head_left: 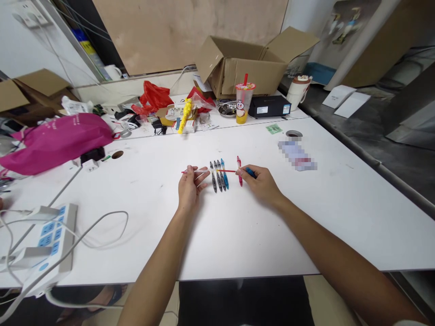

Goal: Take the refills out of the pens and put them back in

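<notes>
My left hand [190, 186] pinches a thin clear tube [203, 170] with a pink end, its other fingers loosely spread. Between thumb and fingers, my right hand [261, 182] grips a thin red rod [227, 171] with a yellowish tip pointing left. A dark blue rounded piece [250, 172] shows at the right fingers; I cannot tell whether it joins the rod. Tube and rod meet or nearly meet in line. Below them lie several grey-black pens [219, 182] side by side, with a blue pen [226, 182] at their right. A pink pen [239, 161] lies beside my right fingertips.
A white power strip [63, 240] with looping cables lies at the left. Behind are a magenta bag [64, 140], a yellow toy-like stick [185, 115], a drink cup [243, 104] and an open cardboard box [251, 72]. A tape roll [294, 134] lies at right.
</notes>
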Motion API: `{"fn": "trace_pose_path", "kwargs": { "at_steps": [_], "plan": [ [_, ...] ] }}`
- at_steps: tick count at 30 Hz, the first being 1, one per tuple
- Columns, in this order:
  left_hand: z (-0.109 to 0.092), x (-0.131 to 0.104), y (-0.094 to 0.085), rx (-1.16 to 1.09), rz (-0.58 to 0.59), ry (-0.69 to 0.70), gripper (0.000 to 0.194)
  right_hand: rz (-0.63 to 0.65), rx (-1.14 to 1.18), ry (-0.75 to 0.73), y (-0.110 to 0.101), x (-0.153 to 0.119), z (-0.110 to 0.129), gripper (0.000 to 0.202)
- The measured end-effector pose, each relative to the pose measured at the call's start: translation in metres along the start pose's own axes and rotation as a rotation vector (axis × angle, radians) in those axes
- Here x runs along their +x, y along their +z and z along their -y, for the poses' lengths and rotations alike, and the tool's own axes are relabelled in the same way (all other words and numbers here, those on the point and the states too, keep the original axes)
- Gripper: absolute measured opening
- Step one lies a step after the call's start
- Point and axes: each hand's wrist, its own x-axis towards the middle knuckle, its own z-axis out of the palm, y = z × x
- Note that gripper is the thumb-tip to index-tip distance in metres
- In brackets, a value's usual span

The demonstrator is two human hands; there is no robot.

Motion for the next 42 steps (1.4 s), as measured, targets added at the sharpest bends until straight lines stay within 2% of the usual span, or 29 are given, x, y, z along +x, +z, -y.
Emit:
{"fn": "trace_pose_path", "kwargs": {
  "at_steps": [6,13,19,23,27,38,42],
  "plan": [
    [0.002,-0.003,0.003,-0.012,0.013,-0.003,0.03,0.034,-0.013,0.01,0.0,0.0,-0.003,0.039],
    [0.014,-0.015,0.017,-0.002,0.179,-0.091,0.032,0.087,-0.039,0.048,0.01,-0.005,-0.004,0.047],
    [0.011,-0.012,0.014,-0.045,0.111,-0.08,0.028,0.119,0.067,-0.02,0.003,-0.002,-0.004,0.047],
    [0.009,-0.009,0.011,-0.041,0.08,-0.066,0.029,0.135,-0.007,-0.062,-0.001,0.0,-0.004,0.035],
    [0.01,-0.01,0.011,-0.007,0.096,-0.054,0.033,0.154,-0.054,-0.078,0.0,-0.001,-0.001,0.027],
    [0.01,-0.012,0.012,0.068,0.139,-0.046,0.036,0.151,-0.015,-0.129,0.002,-0.002,-0.003,0.025],
    [0.011,-0.014,0.014,0.055,0.161,-0.045,0.036,0.212,-0.04,-0.179,0.002,-0.001,-0.004,0.028]
  ]
}}
